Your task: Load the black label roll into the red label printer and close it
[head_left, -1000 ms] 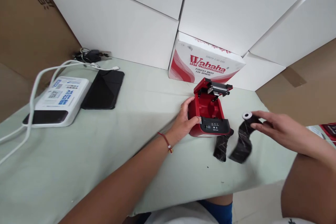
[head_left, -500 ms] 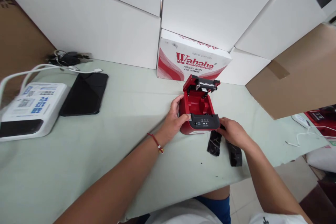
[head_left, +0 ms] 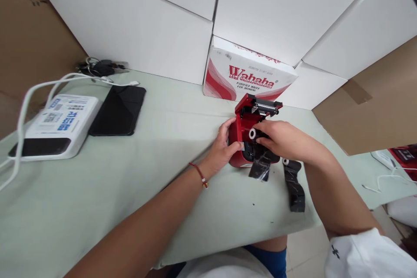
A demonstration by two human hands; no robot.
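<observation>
A small red printer (head_left: 235,158) stands on the table with its lid (head_left: 257,105) raised, showing a roll compartment inside. My left hand (head_left: 223,150) is closed around the printer's left side, thumb on the front left corner. In my right hand (head_left: 282,139) is a black roll (head_left: 260,163) with a white core, pinched between thumb and fingers over the compartment. Its loose black strip hangs over the printer's front panel, hiding much of it. A second black roll (head_left: 295,186), partly unwound, lies on the table to the right, beneath my right wrist.
Behind the printer stands a Wahaha carton (head_left: 250,74) against white boxes (head_left: 156,30). Left on the table (head_left: 130,191) are a black phone (head_left: 119,110), a white device (head_left: 61,126) with cables, and keys (head_left: 100,67). A brown cardboard box (head_left: 374,100) rises at right.
My right hand has lifted one black roll from beside the printer up and left over the open compartment. My left hand still grips the printer. The view has shifted slightly.
</observation>
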